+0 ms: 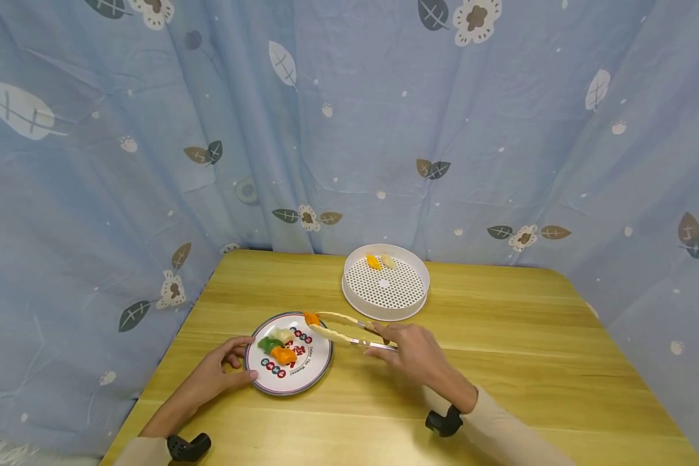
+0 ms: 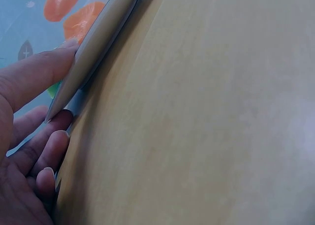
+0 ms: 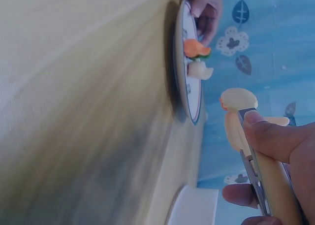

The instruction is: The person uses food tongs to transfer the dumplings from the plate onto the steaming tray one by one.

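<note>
The right hand [image 1: 416, 353] grips cream tongs [image 1: 340, 327], whose tips pinch an orange dumpling [image 1: 311, 318] over the patterned plate [image 1: 316, 369] at its 1 o'clock rim. The left hand [image 1: 224, 369] holds that plate's 9 o'clock edge, thumb on top, fingers curled beneath. White, green and orange dumplings lie on the plate. A perforated steamer tray [image 1: 386, 290] sits on the wooden surface [image 1: 501, 362] at 1 o'clock, holding two pieces.
</note>
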The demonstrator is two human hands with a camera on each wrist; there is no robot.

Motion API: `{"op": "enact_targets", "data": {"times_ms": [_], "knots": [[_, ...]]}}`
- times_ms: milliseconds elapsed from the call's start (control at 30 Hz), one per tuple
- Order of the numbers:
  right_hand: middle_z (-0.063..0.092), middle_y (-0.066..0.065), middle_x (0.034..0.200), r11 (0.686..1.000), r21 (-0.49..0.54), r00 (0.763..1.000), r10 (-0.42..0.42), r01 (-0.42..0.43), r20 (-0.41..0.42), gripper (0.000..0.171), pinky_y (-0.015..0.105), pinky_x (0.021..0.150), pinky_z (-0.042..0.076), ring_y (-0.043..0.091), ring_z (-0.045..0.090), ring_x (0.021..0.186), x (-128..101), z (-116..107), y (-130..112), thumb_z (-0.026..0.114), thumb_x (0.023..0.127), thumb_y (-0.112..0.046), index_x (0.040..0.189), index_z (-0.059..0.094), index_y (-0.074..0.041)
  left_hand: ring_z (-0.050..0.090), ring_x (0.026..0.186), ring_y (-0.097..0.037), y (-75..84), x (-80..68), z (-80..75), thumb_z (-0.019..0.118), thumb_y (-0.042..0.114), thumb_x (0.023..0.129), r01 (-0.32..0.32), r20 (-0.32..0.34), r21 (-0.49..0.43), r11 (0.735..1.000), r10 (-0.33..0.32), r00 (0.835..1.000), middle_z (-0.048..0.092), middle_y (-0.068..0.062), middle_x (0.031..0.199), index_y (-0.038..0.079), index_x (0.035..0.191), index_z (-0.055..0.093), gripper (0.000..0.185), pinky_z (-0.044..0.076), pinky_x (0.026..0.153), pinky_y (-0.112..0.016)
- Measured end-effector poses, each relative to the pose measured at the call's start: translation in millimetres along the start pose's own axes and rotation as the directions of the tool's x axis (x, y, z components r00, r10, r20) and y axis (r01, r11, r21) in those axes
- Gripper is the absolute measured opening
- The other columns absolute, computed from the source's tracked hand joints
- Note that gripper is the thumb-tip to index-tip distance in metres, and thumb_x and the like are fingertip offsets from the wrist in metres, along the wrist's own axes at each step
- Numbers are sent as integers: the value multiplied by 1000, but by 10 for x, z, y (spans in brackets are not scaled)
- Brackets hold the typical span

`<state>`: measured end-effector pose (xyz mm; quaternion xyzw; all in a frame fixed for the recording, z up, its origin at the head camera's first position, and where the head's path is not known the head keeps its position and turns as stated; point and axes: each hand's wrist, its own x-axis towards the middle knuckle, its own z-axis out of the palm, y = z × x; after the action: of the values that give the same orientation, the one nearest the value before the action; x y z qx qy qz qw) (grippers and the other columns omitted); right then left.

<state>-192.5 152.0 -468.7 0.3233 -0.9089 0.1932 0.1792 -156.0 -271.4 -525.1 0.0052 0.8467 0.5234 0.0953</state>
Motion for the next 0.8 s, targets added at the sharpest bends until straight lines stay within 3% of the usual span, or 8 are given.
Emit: {"op": "enact_targets", "data": {"times_ms": [333, 633, 800], "knots": [[72, -6, 86, 999, -25, 999, 29, -30, -43, 52, 29, 59, 51, 10, 64, 67, 49, -121, 151, 82, 84, -48, 126, 76, -17, 46, 99, -26, 0, -2, -12, 89, 28, 82, 5, -3, -10, 1000, -5, 1000, 53, -12, 119, 14, 146, 53, 75, 41, 77, -32], [65, -11, 78, 997, -23, 995, 76, -78, -67, 54, 24, 53, 40, 4, 46, 58, 96, -216, 309, 80, 86, -48, 128, 75, -15, 46, 99, -25, 15, 0, -7, 89, 31, 82, 6, -1, 0, 1000, -6, 1000, 54, -11, 119, 13, 146, 52, 76, 40, 77, -32], [67, -9, 78, 996, -15, 993, 89, -90, -73, 53, 24, 53, 40, 5, 46, 58, 117, -226, 398, 79, 88, -47, 130, 73, -15, 46, 99, -26, 12, 0, -9, 89, 30, 82, 13, 1, -9, 1000, -13, 1000, 54, -12, 119, 13, 146, 52, 76, 41, 77, -32]]}}
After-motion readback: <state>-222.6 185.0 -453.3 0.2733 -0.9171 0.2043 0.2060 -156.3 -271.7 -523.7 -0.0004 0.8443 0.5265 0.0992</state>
